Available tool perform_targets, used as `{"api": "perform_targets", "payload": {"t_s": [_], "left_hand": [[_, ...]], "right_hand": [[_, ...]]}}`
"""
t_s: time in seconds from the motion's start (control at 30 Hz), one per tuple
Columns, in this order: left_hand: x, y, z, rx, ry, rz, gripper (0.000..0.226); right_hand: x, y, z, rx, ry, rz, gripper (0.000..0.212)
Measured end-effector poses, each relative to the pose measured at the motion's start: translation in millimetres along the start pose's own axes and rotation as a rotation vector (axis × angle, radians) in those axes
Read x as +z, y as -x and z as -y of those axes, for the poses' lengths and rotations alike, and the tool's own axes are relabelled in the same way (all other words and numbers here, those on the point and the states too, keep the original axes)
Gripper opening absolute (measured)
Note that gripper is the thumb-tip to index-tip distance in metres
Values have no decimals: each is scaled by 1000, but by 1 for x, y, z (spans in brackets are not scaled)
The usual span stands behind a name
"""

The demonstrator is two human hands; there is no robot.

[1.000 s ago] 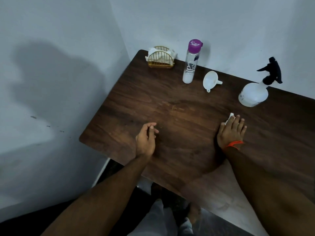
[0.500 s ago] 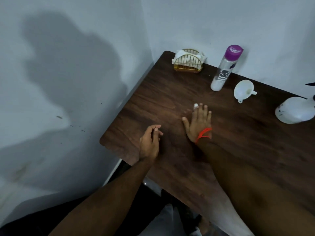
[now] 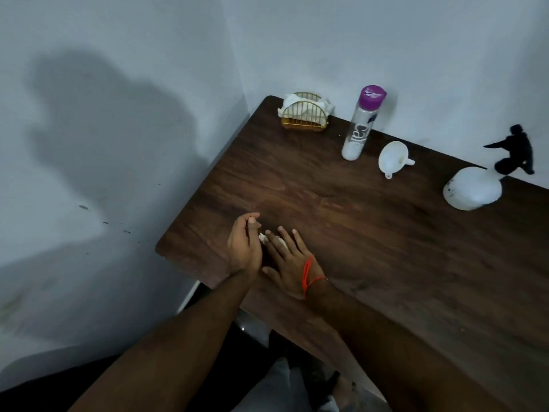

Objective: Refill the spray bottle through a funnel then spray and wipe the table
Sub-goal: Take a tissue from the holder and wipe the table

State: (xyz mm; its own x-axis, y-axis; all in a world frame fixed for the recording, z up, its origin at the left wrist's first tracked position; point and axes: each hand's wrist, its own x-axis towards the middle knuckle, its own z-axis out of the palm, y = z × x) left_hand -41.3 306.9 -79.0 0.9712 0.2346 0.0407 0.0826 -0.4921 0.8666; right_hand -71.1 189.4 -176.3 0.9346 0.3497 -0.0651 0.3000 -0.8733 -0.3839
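My right hand (image 3: 289,260) lies flat, fingers spread, pressing the tissue (image 3: 263,237) on the table (image 3: 386,248) near its left edge. My left hand (image 3: 245,245) rests just beside it, loosely curled, empty. The rest of the tabletop stretches rightward toward the bottle (image 3: 472,188), on the right hand's side.

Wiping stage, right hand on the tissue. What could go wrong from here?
1. The tissue is small and mostly hidden under the right hand's flat fingers; it may bunch against the left hand right beside it.
2. Both hands sit near the table's front-left corner; a push leftward could drop the tissue off the edge.
3. The funnel lies on its side near the tall bottle; a wide sweep back there might knock either.
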Motion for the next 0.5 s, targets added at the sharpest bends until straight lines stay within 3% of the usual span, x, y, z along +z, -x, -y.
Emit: {"api": "perform_targets", "payload": {"t_s": [0.2, 0.5], "left_hand": [[25, 36, -9, 9, 42, 68, 27], [38, 80, -24, 23, 79, 141, 29]], "right_hand": [[-57, 96, -64, 168, 193, -60, 75], [-101, 225, -183, 795, 187, -118, 78]]}}
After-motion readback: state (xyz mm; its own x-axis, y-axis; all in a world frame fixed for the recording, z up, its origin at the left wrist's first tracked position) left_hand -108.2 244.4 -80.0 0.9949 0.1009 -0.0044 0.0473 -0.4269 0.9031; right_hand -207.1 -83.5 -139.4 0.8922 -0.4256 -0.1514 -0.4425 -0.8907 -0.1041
